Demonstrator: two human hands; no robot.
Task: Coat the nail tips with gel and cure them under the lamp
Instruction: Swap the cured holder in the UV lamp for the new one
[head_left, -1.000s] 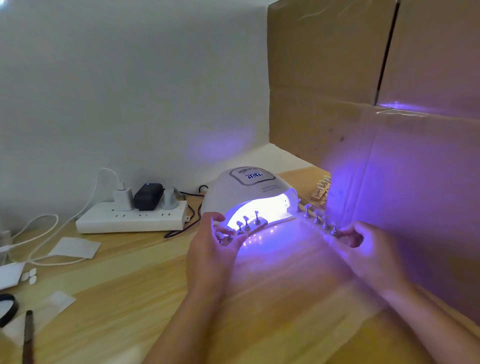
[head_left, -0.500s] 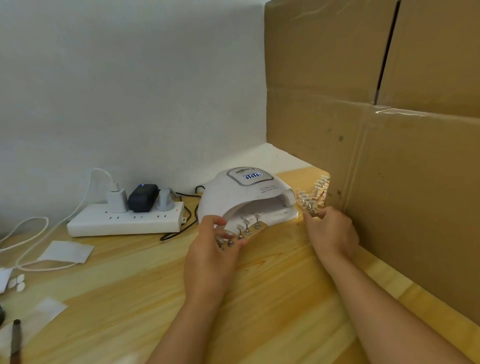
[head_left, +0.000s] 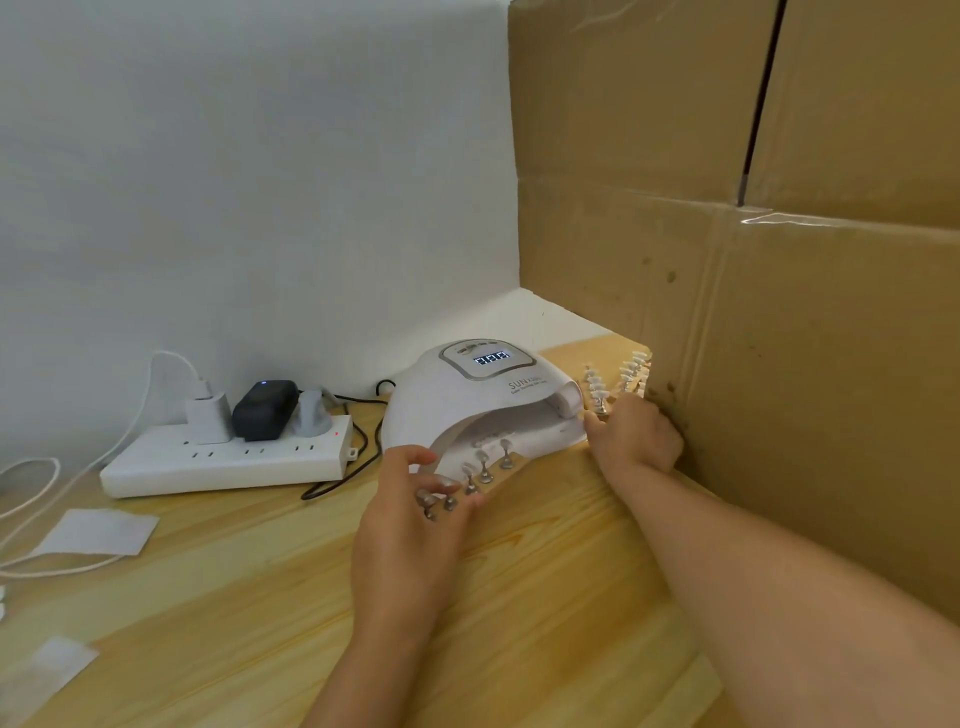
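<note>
At the far left edge of the wooden table (head_left: 234, 597) a white cable (head_left: 31, 499) loops past a white paper square (head_left: 96, 531), and behind them a white power strip (head_left: 223, 460) carries a white charger (head_left: 209, 417), a black adapter (head_left: 265, 409) and a grey plug (head_left: 311, 413). Next comes my left hand (head_left: 410, 525), its fingers curled around the near end of a strip of nail tips on little stands (head_left: 480, 470), which runs from my fingers into the mouth of the white curing lamp (head_left: 478, 400). The lamp's interior is unlit, though digits glow on its top display (head_left: 492, 358). Just right of the lamp, my right hand (head_left: 636, 439) has its fingers curled at the near end of a second row of nail tips (head_left: 596, 387); whether it actually grips them I cannot tell. A third row (head_left: 634, 371) stands beside it, close against the cardboard box (head_left: 779, 260).
</note>
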